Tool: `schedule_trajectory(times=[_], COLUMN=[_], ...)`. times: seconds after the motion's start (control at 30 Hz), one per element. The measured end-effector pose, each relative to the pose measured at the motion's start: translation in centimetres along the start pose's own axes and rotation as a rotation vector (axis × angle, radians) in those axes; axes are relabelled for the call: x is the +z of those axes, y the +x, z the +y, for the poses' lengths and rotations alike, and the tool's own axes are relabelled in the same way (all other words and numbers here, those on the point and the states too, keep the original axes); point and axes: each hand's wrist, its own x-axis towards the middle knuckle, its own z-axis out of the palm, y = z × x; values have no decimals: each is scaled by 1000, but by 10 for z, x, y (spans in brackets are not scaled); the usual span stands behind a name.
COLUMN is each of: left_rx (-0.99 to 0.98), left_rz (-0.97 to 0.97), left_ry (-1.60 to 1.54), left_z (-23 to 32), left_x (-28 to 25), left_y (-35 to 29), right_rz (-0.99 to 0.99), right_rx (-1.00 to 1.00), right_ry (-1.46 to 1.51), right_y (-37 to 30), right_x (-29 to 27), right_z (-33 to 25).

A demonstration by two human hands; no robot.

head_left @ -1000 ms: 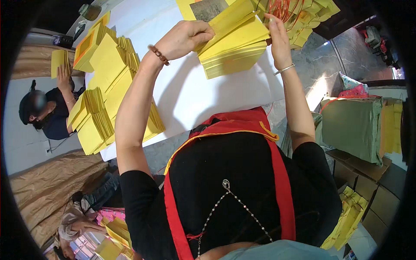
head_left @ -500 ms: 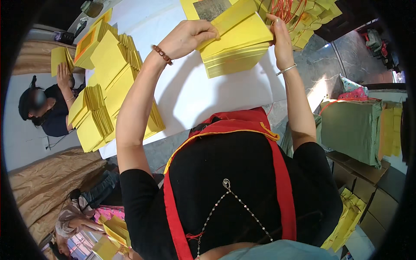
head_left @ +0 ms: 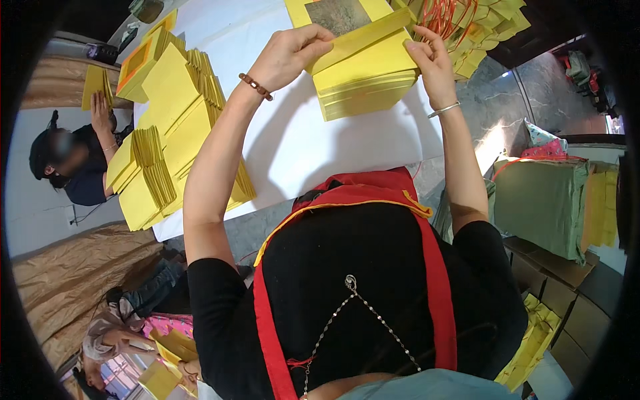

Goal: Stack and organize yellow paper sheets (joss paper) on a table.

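Observation:
A stack of yellow paper pieces [head_left: 370, 103], perhaps flat bags or envelopes, stands on the white-covered table before me. Its topmost piece has a folded strip [head_left: 365, 41] across its far side. My left hand [head_left: 290, 57] is closed, thumb and fingers pinching the left end of that strip. At the right end, my right hand [head_left: 435, 65] holds the top piece's edge, its thumb on the near face and its fingers bent behind. Just beyond the stack lies a yellow item with a dark speckled picture panel [head_left: 340, 15].
Rows of yellow paper pieces [head_left: 177, 100] cover the table's left side. Red cords [head_left: 450, 23] lie over more yellow pieces at the far right. A co-worker's hand [head_left: 101, 115] holds yellow paper at left; another person works lower left. A green-wrapped box [head_left: 540, 203] stands right.
The strip on the top piece has come down toward me and lies flatter. My right thumb has moved onto the near face of the paper. My left hand keeps its pinch.

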Motion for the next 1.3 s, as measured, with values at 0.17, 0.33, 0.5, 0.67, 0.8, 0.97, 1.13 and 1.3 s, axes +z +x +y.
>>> schedule_trajectory(times=[0.17,0.33,0.5,0.67,0.8,0.97,1.13,1.3], left_rx=[-29,-8,38,347,436,362,421,416], left_rz=[7,25,77,170,102,52,96,82], left_ry=[17,25,-22,77,252,259,259,300], left_z=[0,-4,-4,4,-1,5,3,4], left_x=[1,2,8,17,17,16,19,19], left_y=[2,3,1,0,-1,-4,-3,-4], right_rz=[-56,-59,-78,-135,-137,-123,-130,-125], right_rx=[15,15,-32,-74,-86,-62,-61,-50], right_ry=[-35,-50,-28,-147,-202,-233,-217,-193], right_y=[-2,-2,-3,-4,-3,-2,-2,-3], right_x=[-2,-3,-3,-5,-6,-7,-8,-7], right_z=[-2,-2,-1,-4,-3,-2,-1,-1])
